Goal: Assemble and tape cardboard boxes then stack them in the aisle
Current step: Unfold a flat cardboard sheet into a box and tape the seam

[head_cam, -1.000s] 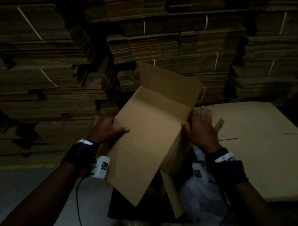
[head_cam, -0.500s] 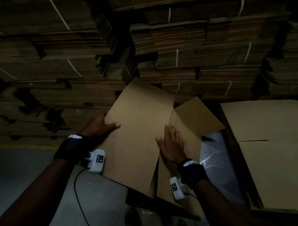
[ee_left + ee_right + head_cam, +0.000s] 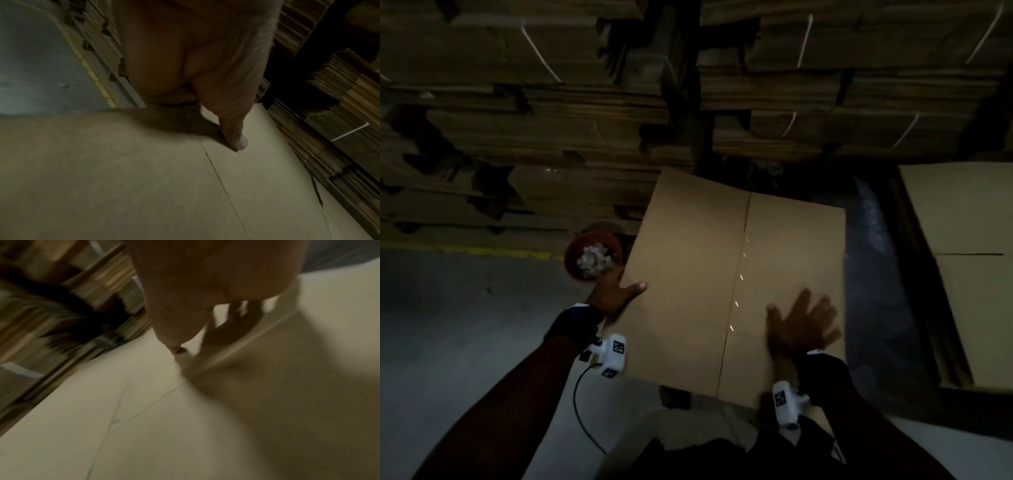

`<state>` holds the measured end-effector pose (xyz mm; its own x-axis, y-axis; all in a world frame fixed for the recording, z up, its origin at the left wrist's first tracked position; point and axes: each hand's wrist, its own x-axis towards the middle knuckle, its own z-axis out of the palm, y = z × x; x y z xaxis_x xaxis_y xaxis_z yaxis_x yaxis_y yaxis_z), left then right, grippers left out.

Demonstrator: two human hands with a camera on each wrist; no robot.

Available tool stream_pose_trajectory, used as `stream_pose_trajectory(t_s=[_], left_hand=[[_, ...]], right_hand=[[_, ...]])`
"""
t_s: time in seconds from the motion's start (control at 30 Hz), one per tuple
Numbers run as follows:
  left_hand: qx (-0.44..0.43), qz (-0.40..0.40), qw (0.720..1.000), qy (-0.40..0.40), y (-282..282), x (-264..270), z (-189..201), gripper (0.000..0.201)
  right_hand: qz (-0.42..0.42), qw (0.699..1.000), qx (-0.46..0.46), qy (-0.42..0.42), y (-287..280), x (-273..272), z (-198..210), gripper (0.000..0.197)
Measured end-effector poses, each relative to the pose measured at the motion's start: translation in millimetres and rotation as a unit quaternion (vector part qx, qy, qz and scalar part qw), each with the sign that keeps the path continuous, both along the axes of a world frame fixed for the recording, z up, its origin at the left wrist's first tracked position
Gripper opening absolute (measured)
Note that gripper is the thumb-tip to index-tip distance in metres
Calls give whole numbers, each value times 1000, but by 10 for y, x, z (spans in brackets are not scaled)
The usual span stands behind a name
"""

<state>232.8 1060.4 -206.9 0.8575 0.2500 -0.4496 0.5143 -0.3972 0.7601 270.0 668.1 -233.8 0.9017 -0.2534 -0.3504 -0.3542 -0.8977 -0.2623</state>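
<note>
Left hand [image 3: 616,291] gripping the box's [image 3: 698,274] left edge, thumb on top (fingers hidden underneath), right hand [image 3: 803,322] flat with fingers spread on the box top, motion-blurred, both forearms reaching forward, wrist cameras strapped on

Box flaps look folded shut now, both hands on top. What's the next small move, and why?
Probably reach for tape. The two flaps of the box meet at a bare center seam; the left hand grips the left edge, so the open right hand, flat on the right flap, is the one to free.

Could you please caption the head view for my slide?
Left hand grips the closed cardboard box edge; right hand spread on top.
</note>
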Motion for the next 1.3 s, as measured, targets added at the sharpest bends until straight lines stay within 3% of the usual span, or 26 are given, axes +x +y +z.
stream_pose_trajectory(t_s=[0.07, 0.13, 0.23, 0.33, 0.4, 0.47, 0.6, 0.7, 0.77, 0.87, 0.97, 1.3], left_hand=[[-21, 6, 1000, -16, -42, -9, -16, 50], [-33, 6, 999, -32, -87, -31, -46, 45], [-58, 29, 997, -45, -91, -76, -149, 45], [-87, 50, 992, -70, -67, -81, -152, 46], [-105, 53, 991, -69, -70, -81, -73, 46], [-128, 33, 989, -64, -66, -68, 2, 51], [-147, -26, 986, -77, -222, -82, 359, 63], [-97, -47, 989, -104, -358, -6, 762, 64], [-72, -61, 988, -122, -458, 103, 1067, 71], [-102, -81, 977, -170, -879, 302, 1522, 63], [-79, -99, 970, -207, -1406, 575, 1845, 67], [-113, -290, 925, -217, -3398, 1521, 2259, 66]], right_hand=[[-90, 995, 2, 41, -164, -69, 81, 104], [-114, 992, -1, 58, -279, -154, 122, 111], [-130, 991, 19, -2, -483, -138, 151, 112], [-157, 978, 130, -39, -840, -1, 84, 109], [-159, 969, 179, -63, -991, 2, 42, 93], [-185, 948, 225, -127, -892, -15, 249, 70], [-104, 930, 326, -133, -950, -22, 472, 53], [-90, 897, 402, -160, -1217, 52, 584, 77], [-96, 879, 434, -174, -1406, 92, 770, 76], [-97, 858, 453, -224, -1804, 44, 1058, 68], [-122, 849, 448, -251, -2238, -14, 1173, 68], [-261, 785, 439, -351, -3723, -803, 1507, 76]])
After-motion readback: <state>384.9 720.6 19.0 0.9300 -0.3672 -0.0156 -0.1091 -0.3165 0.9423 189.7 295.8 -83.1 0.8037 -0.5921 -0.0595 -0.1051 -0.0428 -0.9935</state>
